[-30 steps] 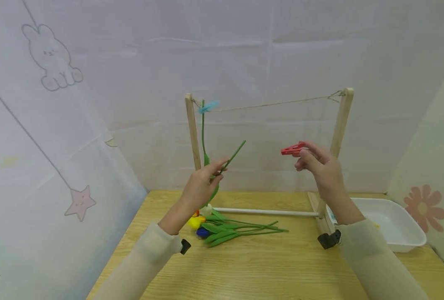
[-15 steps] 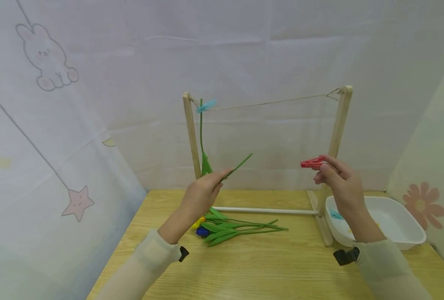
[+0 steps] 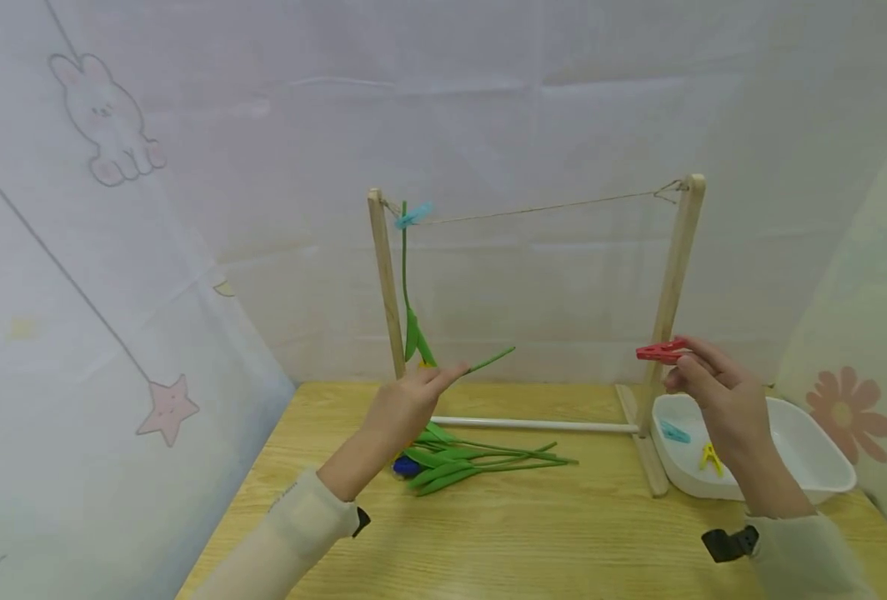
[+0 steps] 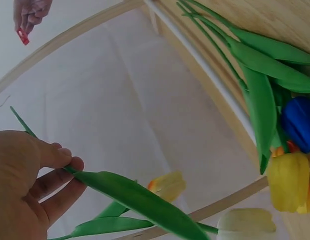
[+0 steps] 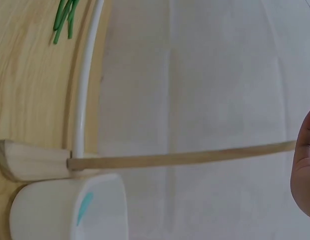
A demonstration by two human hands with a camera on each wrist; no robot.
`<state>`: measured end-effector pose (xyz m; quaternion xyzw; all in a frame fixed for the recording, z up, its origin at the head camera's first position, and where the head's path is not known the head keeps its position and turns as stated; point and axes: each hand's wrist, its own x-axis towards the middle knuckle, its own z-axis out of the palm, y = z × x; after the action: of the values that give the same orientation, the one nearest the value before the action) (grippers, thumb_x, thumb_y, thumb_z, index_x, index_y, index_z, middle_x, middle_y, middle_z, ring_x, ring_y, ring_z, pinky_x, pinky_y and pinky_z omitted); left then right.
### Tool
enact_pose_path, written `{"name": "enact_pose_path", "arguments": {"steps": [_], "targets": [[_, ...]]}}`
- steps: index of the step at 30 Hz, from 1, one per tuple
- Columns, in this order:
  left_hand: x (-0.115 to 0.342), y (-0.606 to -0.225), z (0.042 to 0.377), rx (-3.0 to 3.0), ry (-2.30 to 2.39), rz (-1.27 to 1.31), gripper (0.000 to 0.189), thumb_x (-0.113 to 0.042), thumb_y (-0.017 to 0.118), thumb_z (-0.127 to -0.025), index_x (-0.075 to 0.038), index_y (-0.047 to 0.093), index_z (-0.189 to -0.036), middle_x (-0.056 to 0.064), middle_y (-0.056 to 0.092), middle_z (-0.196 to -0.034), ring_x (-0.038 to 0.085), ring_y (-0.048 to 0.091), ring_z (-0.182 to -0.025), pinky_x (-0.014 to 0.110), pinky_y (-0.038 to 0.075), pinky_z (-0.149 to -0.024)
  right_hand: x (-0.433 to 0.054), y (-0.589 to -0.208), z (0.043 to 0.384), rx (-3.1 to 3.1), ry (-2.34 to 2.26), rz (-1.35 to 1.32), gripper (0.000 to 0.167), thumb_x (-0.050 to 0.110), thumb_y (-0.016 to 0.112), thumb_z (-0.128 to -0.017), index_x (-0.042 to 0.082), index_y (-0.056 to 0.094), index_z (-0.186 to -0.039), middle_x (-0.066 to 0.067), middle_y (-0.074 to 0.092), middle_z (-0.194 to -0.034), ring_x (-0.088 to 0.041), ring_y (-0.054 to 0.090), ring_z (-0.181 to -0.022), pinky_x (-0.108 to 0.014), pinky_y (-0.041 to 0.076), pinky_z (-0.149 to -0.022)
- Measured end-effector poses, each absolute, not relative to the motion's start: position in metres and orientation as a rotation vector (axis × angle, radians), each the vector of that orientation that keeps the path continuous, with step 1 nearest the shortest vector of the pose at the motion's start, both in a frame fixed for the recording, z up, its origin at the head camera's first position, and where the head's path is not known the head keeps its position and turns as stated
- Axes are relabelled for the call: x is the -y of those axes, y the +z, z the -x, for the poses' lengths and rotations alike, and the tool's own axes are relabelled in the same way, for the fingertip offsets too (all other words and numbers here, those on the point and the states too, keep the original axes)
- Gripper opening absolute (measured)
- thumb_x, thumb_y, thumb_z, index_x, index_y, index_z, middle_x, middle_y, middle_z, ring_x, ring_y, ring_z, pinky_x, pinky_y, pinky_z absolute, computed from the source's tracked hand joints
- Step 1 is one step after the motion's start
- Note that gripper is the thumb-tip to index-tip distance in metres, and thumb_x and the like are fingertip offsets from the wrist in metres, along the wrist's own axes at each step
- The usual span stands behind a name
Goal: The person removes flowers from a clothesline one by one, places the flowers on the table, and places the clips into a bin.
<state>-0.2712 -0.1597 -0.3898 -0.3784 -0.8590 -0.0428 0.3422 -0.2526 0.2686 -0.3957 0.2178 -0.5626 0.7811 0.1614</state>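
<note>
My left hand [image 3: 402, 410] pinches the green stem [image 3: 493, 359] of an artificial tulip; the left wrist view shows its long leaf [image 4: 139, 200] and white bloom [image 4: 247, 222] pointing away from the fingers. In my right hand [image 3: 732, 408], thumb and fingers pinch a red clothespin [image 3: 659, 352], beside the frame's right post. A yellow-orange tulip [image 4: 168, 186] hangs bloom down from the string [image 3: 533, 212], held at its stem by a blue clothespin [image 3: 414, 216] near the left post. Only part of my right hand [image 5: 304, 175] shows in the right wrist view.
A wooden frame with two posts [image 3: 679, 258] and a white bottom rod [image 3: 533, 424] stands on the table [image 3: 488, 542]. Several tulips lie there, one blue [image 3: 406, 467]. At right, a white basin [image 3: 811, 450] holds a blue clothespin [image 3: 674, 432] and a yellow clothespin [image 3: 710, 459].
My right hand has moved right and down with the red clothespin, toward the basin. My left hand has lowered slightly, and the held stem now lies flatter, pointing right.
</note>
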Motion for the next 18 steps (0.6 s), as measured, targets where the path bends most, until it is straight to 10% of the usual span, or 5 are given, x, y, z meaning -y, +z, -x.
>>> {"name": "enact_pose_path", "arguments": {"steps": [9, 18], "targets": [[0.162, -0.413, 0.274, 2.257, 0.151, 1.051, 0.074, 0.011, 0.076, -0.083, -0.022, 0.053, -0.146, -0.005, 0.069, -0.116, 0.017, 0.068, -0.093, 0.017, 0.025, -0.041, -0.299, -0.418, 0.242, 1.625, 2.251, -0.492, 0.038, -0.006, 0.049, -0.103, -0.005, 0.054, -0.141, -0.004, 0.073, -0.089, -0.014, 0.07, -0.081, -0.02, 0.058, -0.084], [0.162, -0.433, 0.279, 2.233, 0.256, 1.075, 0.075, 0.004, 0.08, -0.083, -0.022, 0.052, -0.147, -0.003, 0.069, -0.114, 0.015, 0.068, -0.093, 0.02, 0.04, -0.044, -0.326, -0.443, 0.235, 1.609, 2.275, -0.423, 0.038, -0.006, 0.048, -0.103, 0.0, 0.056, -0.14, -0.005, 0.074, -0.09, -0.014, 0.07, -0.081, -0.02, 0.058, -0.084]]}}
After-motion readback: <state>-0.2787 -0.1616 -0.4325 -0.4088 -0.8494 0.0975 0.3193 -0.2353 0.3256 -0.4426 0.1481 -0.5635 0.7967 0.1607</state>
